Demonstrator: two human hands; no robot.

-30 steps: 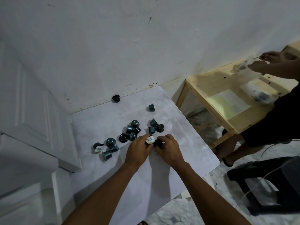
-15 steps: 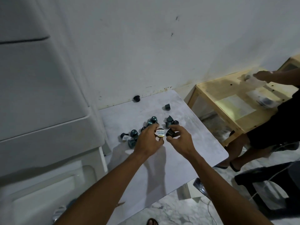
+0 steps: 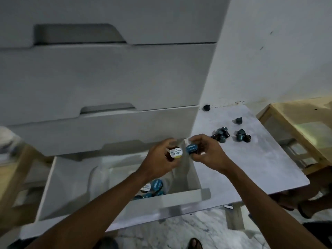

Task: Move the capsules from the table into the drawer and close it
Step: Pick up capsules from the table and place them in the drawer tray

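Fingers of both hands pinch two capsules, one each, above drawer.

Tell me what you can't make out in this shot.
Head view only:
- Count of capsules in the drawer: the left forearm and drawer front cover some.
- Whether either hand holds more capsules: fingers hide the palms.
- Lid print on the table capsules: too small and dim.
- Wooden table: cut off by the right edge.

You are holding a brown capsule with a white-and-yellow lid and a dark capsule with a blue lid, above the white drawer, beside the grey-marbled tabletop.
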